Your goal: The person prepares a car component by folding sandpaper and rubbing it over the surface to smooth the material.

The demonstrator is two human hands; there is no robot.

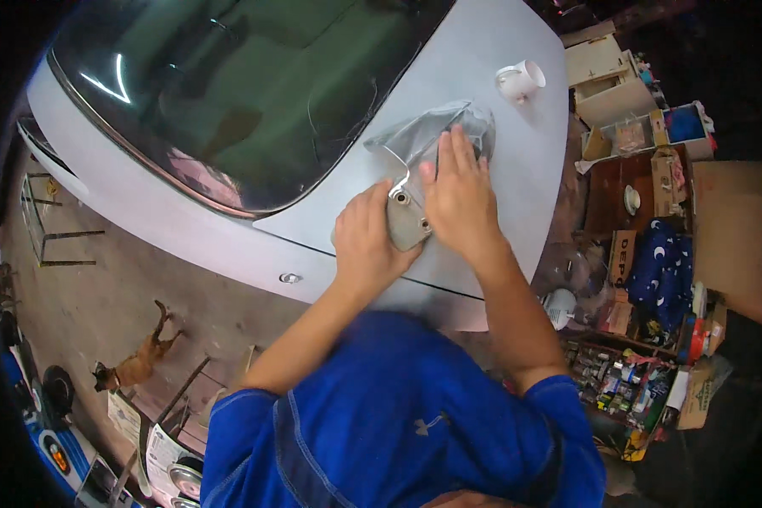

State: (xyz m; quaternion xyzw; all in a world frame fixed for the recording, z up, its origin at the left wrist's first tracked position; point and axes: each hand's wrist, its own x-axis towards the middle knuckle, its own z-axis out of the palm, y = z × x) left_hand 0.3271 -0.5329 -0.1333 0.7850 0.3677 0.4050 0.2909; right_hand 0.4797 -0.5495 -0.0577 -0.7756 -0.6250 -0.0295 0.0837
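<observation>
A beige-grey plate-like part (405, 222) with two round, metal-rimmed holes lies on the pale body panel (525, 178) of a car. My left hand (366, 241) grips its left side, with the fingers over the edge and the thumb below. Crumpled clear plastic (419, 129) spreads beyond the part, and a shiny curved edge shows between the two. My right hand (463, 199) lies flat with fingers stretched out over the plastic and the part's right side. What is under that palm is hidden.
The car's dark window (254, 110) is to the left. A white cup-like piece (523, 80) sits on the panel, far right. Cardboard (732, 237) and cluttered shelves stand at right. A brown dog (140, 364) is on the floor at lower left, near a metal frame (68, 237).
</observation>
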